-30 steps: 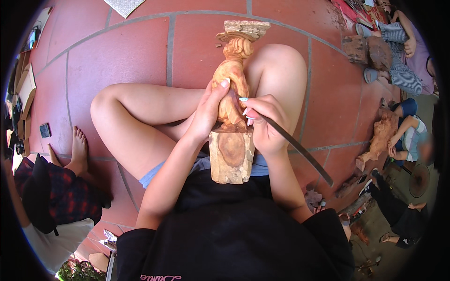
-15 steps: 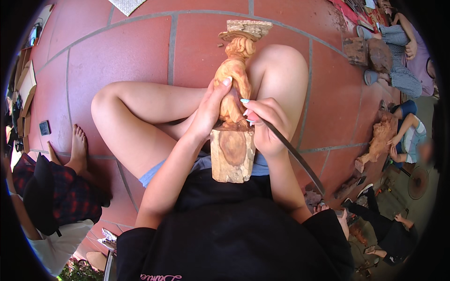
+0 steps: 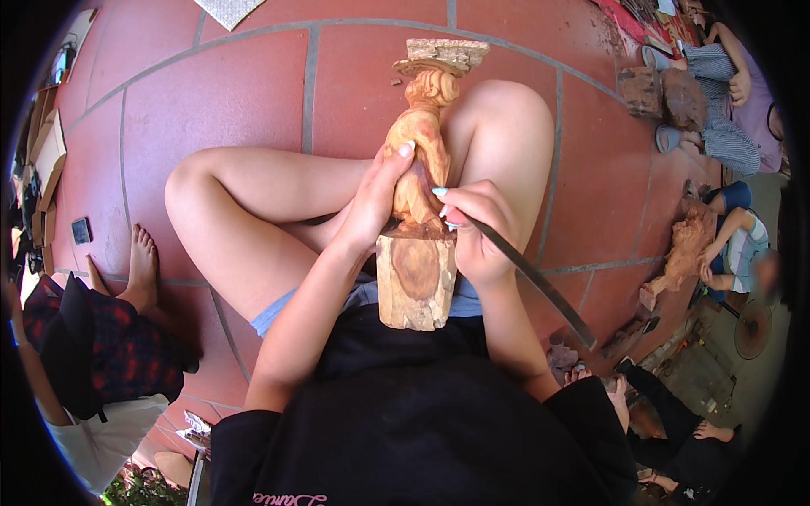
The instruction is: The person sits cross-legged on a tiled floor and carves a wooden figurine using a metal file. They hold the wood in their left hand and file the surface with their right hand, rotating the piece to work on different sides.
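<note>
**Carving a wooden figure in the lap**

Hiding the working end of the long dark tool (image 3: 531, 278) is the right hand (image 3: 477, 232), which is closing around its shaft; where the tip is meeting the wood cannot be made out. The left hand (image 3: 371, 207) is wrapping the middle of the wooden figure (image 3: 419, 169), thumb pressing on its side, and is covering part of the carving. The figure is lying lengthwise between the person's bare knees, its rough block base (image 3: 416, 282) pointing toward the black shirt (image 3: 422, 430), its far end reaching over the floor. The two hands are sitting close together on either side of the figure.

Underneath is spreading a floor of red tiles (image 3: 219, 93) with grey joints. Other people are sitting at the fisheye rim, bent and partly cut off: one in a checked shirt (image 3: 110, 354) at left, another working a second carving (image 3: 683, 249) at right.
</note>
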The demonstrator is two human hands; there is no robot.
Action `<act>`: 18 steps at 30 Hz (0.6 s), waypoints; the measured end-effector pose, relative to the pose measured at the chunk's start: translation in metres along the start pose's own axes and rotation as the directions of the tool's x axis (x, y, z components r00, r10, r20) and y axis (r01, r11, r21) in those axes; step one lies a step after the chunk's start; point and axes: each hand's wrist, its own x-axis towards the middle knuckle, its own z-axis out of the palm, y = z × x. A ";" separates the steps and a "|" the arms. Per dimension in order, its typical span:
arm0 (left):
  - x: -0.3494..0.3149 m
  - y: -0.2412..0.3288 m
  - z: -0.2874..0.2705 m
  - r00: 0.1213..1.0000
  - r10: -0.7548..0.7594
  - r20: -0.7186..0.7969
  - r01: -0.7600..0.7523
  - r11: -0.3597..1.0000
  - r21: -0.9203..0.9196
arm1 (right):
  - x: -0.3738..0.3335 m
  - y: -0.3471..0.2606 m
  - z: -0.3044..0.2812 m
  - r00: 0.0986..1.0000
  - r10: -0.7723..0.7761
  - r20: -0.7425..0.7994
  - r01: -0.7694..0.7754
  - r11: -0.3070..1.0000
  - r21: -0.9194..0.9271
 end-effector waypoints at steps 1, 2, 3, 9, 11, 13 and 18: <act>-0.001 0.000 0.002 1.000 0.006 -0.011 -0.006 1.000 -0.001 | -0.001 0.000 -0.001 1.000 0.006 0.002 -0.006 1.000 0.013; -0.002 0.001 0.003 1.000 0.012 -0.023 -0.012 1.000 -0.003 | -0.001 0.000 -0.001 1.000 0.006 0.003 -0.006 1.000 0.005; -0.001 0.001 0.003 1.000 0.009 -0.017 -0.009 1.000 0.001 | 0.000 0.000 -0.002 1.000 0.007 0.005 -0.007 1.000 -0.003; 0.003 -0.001 -0.002 1.000 -0.003 0.010 0.003 1.000 -0.004 | 0.004 -0.001 0.003 1.000 0.003 -0.011 -0.003 1.000 0.026; -0.001 0.002 0.002 1.000 -0.004 0.001 0.004 0.998 0.059 | 0.002 0.000 0.000 1.000 0.004 0.003 -0.004 0.999 0.041; 0.001 0.001 0.001 1.000 -0.004 -0.009 0.004 1.000 0.030 | 0.000 0.004 -0.003 1.000 -0.018 0.000 0.018 0.999 0.046; 0.000 0.005 0.003 0.997 -0.059 0.046 0.065 0.986 -0.152 | -0.008 0.004 -0.019 0.992 -0.012 -0.129 0.036 0.982 0.183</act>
